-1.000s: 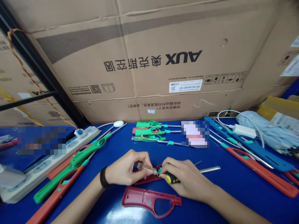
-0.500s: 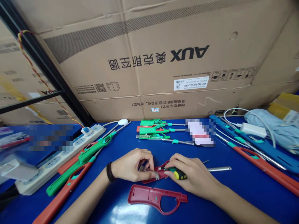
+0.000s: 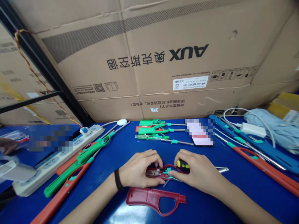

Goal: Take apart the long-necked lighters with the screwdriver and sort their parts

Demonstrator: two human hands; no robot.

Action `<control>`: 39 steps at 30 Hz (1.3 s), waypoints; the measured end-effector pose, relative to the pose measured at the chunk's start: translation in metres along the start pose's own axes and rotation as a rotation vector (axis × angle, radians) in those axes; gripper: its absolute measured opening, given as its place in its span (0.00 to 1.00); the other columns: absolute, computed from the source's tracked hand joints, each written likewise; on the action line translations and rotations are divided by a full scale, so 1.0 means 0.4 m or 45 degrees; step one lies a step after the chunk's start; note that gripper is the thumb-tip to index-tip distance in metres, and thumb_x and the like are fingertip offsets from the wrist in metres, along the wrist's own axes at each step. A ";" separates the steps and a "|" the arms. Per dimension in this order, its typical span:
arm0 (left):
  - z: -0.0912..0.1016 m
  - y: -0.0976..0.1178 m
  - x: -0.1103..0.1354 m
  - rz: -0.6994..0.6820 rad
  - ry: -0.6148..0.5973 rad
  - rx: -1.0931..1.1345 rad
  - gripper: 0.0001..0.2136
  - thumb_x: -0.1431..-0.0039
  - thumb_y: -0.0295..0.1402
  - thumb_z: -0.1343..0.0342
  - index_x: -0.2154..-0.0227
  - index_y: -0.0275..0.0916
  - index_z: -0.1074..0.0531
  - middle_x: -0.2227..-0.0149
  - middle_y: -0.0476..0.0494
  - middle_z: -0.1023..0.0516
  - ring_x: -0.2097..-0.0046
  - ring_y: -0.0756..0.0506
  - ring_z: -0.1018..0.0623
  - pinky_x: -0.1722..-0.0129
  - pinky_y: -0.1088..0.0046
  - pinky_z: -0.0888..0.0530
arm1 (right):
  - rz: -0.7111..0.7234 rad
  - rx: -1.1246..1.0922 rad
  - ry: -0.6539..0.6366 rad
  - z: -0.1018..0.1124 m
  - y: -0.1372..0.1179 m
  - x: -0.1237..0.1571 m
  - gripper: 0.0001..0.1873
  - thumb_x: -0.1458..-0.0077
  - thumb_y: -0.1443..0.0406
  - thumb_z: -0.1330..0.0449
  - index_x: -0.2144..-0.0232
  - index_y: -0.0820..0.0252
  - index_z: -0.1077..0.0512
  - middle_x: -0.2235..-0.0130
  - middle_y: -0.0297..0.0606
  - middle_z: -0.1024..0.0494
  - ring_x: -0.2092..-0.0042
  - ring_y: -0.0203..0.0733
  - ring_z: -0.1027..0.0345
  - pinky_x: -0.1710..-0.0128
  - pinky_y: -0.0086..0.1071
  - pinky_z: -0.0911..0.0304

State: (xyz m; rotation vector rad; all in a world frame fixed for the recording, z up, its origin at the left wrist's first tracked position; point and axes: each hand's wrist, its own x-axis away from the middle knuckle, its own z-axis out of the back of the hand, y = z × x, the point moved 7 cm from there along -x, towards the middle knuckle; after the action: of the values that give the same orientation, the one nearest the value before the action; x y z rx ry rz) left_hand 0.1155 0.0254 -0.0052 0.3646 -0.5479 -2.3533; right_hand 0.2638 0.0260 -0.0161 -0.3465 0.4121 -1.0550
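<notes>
Inspection of the blue counter finds a red lighter casing lying open at centre, between the 2 hands, with teal parts and thin wires exposed and a small metal part visible at its left end. The left hand has a narrow grip, its fingers curled over the left end of the casing; a black wristband sits on that wrist. The right hand has a closed grip on a screwdriver with a black and yellow handle. The shaft is hidden, and the fingers reach the right end of the casing. A loose red half-casing lies just below the hands, apart from them. A metal tube lies to the right of the right hand. At the far edge, 3 green lighter assemblies lie in a row beside a pixelated patch. Green and orange-red lighters lie to the left, alongside a white power strip. Blue and orange-red lighters lie to the right, near a white charger and a light-blue bag. Another person's hand shows at the far left. A cardboard AUX carton stands behind the counter.
</notes>
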 end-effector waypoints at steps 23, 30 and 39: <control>-0.001 -0.006 -0.007 -0.041 0.146 0.081 0.08 0.39 0.38 0.47 0.62 0.40 0.32 0.60 0.45 0.29 0.56 0.46 0.30 0.51 0.68 0.36 | 0.092 -0.182 0.069 0.025 -0.015 -0.005 0.06 0.45 0.64 0.44 0.73 0.57 0.29 0.64 0.34 0.25 0.67 0.38 0.30 0.64 0.31 0.38; -0.029 -0.004 -0.013 0.042 0.138 0.036 0.04 0.38 0.30 0.49 0.61 0.40 0.34 0.62 0.47 0.29 0.58 0.46 0.30 0.50 0.65 0.34 | -0.002 -0.047 0.119 0.011 0.003 -0.011 0.09 0.43 0.61 0.46 0.74 0.56 0.32 0.71 0.31 0.26 0.72 0.38 0.32 0.71 0.31 0.42; -0.014 0.017 -0.014 -0.059 0.234 -0.261 0.05 0.38 0.35 0.48 0.63 0.40 0.30 0.58 0.43 0.33 0.59 0.45 0.32 0.59 0.67 0.30 | -0.045 -0.074 0.264 0.031 0.009 -0.011 0.12 0.43 0.59 0.46 0.77 0.56 0.35 0.73 0.31 0.27 0.73 0.38 0.33 0.72 0.29 0.44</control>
State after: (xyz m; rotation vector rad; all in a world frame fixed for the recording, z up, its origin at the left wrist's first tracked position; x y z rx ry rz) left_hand 0.1253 0.0230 -0.0062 0.4966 -0.2115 -2.3625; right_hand 0.2705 0.0324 -0.0064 -0.2976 0.6246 -1.1192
